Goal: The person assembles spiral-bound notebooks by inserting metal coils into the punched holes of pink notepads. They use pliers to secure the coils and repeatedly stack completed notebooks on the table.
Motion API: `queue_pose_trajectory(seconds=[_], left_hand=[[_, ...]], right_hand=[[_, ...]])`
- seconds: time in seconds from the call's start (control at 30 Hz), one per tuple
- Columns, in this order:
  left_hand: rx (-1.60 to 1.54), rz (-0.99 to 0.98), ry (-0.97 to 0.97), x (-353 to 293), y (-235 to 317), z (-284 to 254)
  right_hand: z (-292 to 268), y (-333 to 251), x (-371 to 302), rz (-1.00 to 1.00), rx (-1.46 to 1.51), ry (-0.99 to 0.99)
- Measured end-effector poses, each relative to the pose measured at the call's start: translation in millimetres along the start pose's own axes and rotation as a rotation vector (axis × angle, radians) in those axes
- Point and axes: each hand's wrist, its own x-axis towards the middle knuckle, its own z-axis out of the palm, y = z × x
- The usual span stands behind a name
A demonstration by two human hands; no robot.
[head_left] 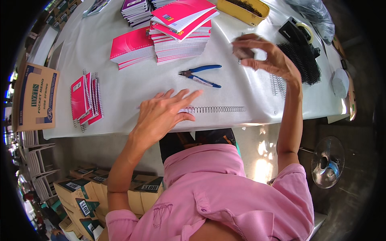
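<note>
My left hand (pixel 164 110) lies with fingers spread near the table's front edge, over one end of a long wire spiral coil (pixel 217 109). The rest of the coil stretches out to the right of the hand. A speck of pink shows by the thumb; whatever lies under the palm is hidden. My right hand (pixel 271 58) is raised farther right, its fingers curved and smeared by motion. Bits of wire coil (pixel 240 61) show around its fingertips; whether it grips them is unclear. Between the hands lie blue-handled cutting pliers (pixel 201 75), jaws pointing left.
Stacks of pink notebooks (pixel 181 47) stand at the back, beside purple ones (pixel 134 12). Small coil-bound pink notebooks (pixel 85 98) lie at left, near a carton (pixel 37 96). A yellow tin (pixel 245 12), tape dispenser (pixel 295 30) and black coils (pixel 303 62) sit at back right. A fan (pixel 327 162) stands below.
</note>
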Motion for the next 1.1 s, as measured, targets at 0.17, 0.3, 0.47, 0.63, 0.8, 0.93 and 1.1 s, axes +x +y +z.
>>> queue_pose_trajectory(seconds=[0.17, 0.3, 0.47, 0.63, 0.8, 0.93, 1.1], left_hand=[[-0.030, -0.163, 0.157, -6.6, -6.3, -5.3], [0.016, -0.111, 0.186, -7.0, -11.4, 1.3], [0.005, -0.145, 0.161, -8.7, -14.4, 1.1], [-0.012, -0.152, 0.151, -5.9, -16.1, -3.2], [0.052, -0.172, 0.118, -6.3, -23.6, 4.5], [-0.017, -0.191, 0.058, -6.1, -26.8, -4.2], [0.017, -0.247, 0.000, -6.2, -23.2, -11.9]], right_hand=[[67.4, -28.6, 36.6, -0.323, 0.457, -0.548], [75.4, -44.7, 58.9, -0.254, 0.417, -0.777], [64.8, -39.6, 68.1, -0.333, 0.688, -0.773], [73.2, -36.9, 69.5, -0.288, 0.532, -0.716], [85.5, -42.7, 77.0, -0.280, 0.382, -0.736], [78.5, -41.9, 79.1, -0.356, 0.443, -0.758], [83.9, -44.9, 82.0, -0.295, 0.449, -0.775]])
